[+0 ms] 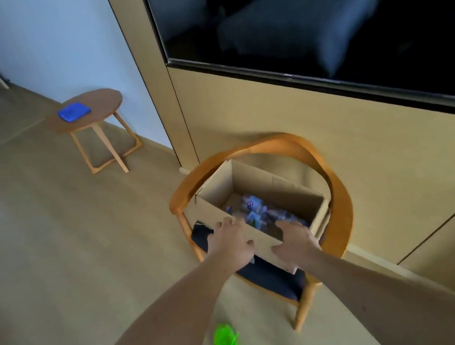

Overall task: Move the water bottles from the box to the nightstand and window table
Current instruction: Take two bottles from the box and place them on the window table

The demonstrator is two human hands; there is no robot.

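both hands, left hand (230,241) and right hand (295,239), grip the box (279,191) rim at lower centre; water bottles (256,212) remain inside, worktop (98,103) at upper left bears none.

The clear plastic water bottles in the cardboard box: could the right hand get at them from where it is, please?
Probably yes: the box is open-topped, and the right hand is at its near rim, just short of the bottles.

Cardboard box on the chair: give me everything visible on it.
The cardboard box is plain brown corrugated card, open-topped, with one flap standing up at its far left corner. It sits on the dark seat of a wooden armchair. Blurred water bottles lie at its bottom. The left hand and right hand both rest on its near wall.
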